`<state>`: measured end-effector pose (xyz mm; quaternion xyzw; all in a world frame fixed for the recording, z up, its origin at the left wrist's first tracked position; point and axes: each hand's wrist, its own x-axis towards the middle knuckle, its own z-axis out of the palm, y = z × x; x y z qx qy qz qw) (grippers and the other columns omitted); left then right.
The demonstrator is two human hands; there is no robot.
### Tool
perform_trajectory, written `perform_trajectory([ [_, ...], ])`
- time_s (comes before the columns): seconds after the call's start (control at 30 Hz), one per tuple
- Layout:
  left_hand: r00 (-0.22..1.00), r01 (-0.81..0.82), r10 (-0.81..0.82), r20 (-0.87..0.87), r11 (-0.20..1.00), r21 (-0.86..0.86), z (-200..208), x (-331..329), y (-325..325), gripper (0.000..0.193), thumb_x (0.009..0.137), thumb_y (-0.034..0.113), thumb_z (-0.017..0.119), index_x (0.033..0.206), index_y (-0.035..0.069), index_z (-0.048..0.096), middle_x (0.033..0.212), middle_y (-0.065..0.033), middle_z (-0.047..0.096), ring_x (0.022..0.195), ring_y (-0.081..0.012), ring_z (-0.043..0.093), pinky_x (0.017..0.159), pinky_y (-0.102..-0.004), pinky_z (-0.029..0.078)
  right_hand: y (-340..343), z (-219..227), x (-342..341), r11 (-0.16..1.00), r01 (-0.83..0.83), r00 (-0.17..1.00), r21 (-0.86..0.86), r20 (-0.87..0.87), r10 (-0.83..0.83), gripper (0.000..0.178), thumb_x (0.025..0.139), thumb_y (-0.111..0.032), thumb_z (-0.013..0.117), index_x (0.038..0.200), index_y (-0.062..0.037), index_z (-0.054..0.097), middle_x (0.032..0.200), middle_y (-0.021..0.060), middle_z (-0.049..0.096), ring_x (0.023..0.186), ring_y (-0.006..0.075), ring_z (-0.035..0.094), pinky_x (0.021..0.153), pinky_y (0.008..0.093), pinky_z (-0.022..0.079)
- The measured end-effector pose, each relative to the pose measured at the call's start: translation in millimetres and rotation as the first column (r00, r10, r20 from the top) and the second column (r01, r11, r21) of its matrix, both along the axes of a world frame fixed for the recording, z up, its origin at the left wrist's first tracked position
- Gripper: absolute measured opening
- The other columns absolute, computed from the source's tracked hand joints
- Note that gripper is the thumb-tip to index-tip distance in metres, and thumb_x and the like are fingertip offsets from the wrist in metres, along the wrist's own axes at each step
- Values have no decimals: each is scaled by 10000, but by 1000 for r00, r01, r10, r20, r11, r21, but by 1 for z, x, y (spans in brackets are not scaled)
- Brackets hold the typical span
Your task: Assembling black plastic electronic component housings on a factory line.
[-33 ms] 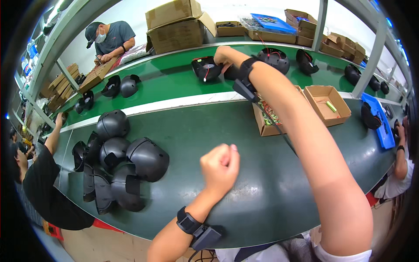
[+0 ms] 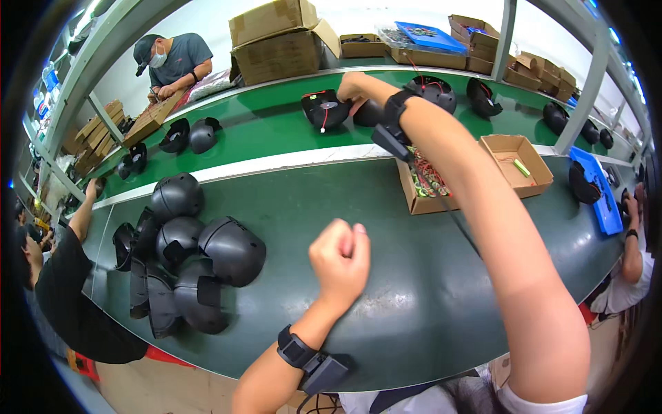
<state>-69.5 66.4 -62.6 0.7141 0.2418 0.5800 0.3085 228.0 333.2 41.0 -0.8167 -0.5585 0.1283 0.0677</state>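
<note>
My right hand (image 2: 353, 87) reaches far across the bench to the raised green belt. Its fingers close on the edge of a black domed shell (image 2: 323, 110) with a red wire and a small white connector. The fingertips are partly hidden, and a second black shell (image 2: 368, 114) lies right beside them. Over the near work surface, my left hand (image 2: 340, 259) is curled into a fist with the thumb up; nothing shows in it. To its left sits a cluster of several black domed shells (image 2: 232, 252). Both my wrists wear black strapped devices.
A cardboard box of wires (image 2: 429, 181) and another box with a green piece (image 2: 514, 165) stand under my right forearm. More shells (image 2: 203, 136) rest along the green belt (image 2: 255, 124). A blue tray (image 2: 598, 193) lies at right. Co-workers sit left, right and behind the belt.
My left fist has shifted slightly up and to the left. My right hand stays at the shell on the belt, its forearm moved a little.
</note>
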Motion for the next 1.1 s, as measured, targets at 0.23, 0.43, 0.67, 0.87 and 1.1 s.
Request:
perform_trajectory([
  [0.23,807,368,69,586,718,-591,-15,-28,43,666,949,473,516,1371,0,313,1384,-222,372,1215,-385,501,1012,-489,447,-139,22,-96,914,-379,706,146,-593,387,224,810,-47,677,944,114,598,851,178,660,784,244,699,720,327,615],
  [0.43,726,664,-270,633,517,-541,-11,-31,40,553,832,160,740,1294,63,453,1122,-64,608,1064,-182,601,935,-382,511,-158,29,-93,945,-325,809,44,-504,302,528,907,-463,601,1073,37,625,964,177,686,753,227,715,639,325,600],
  [0.67,726,685,-353,590,452,-572,-21,-35,33,706,746,146,795,1333,52,414,1196,-92,571,1101,-198,570,967,-363,465,-48,-21,-44,978,-175,951,117,276,137,645,851,-568,594,1373,-203,496,1309,153,568,1241,405,481,1007,571,407],
  [0.87,642,752,-560,523,329,-571,-11,-27,26,668,708,118,804,1286,37,480,1164,-76,589,1078,-188,571,970,-347,444,-35,-23,6,997,-61,961,-46,268,71,680,700,-531,765,1269,-244,526,1281,91,564,1231,445,419,980,547,413],
  [1.1,677,674,-640,362,344,-654,4,-44,16,492,855,330,637,1221,11,552,1061,-63,622,982,-149,579,870,-277,458,-141,29,-76,655,-732,681,188,214,700,698,611,-166,817,1206,-182,453,1223,171,442,1106,360,500,911,449,450],
])
